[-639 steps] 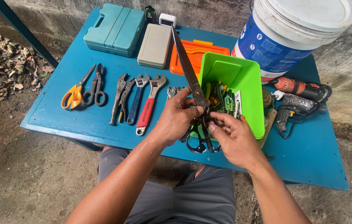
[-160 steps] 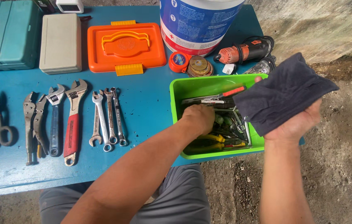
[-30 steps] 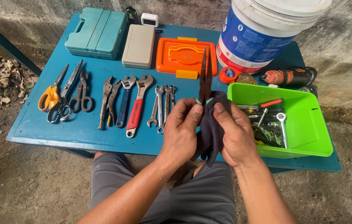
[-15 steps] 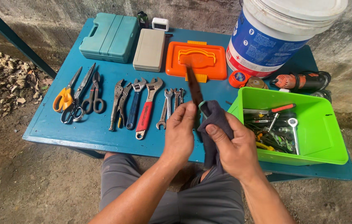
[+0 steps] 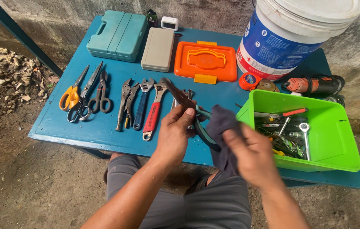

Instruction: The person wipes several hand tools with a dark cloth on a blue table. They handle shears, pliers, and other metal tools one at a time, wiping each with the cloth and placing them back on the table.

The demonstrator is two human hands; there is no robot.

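Your left hand (image 5: 175, 131) pinches long-nose pliers (image 5: 190, 109) near pivot, nose tilted up-left, above tabletop (image 5: 103, 127) front edge. Your right hand (image 5: 250, 154) clutches dark cloth (image 5: 222, 127) against green pliers handles, just left of green bin (image 5: 337, 144).

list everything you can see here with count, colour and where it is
table: 1, blue, under it all
cases: 3, teal, grey, orange, back row
bucket: 1, white and blue, back right
bin: 1, green, right, holds tools
power tool: 1, orange and black, behind bin
scissors and snips: 3, one yellow-handled, left
pliers and wrenches: 4, one red-handled, centre
long-nose pliers: 1, green handles, in left hand
cloth: 1, dark, in right hand
left hand: grip on pliers
right hand: grip on cloth
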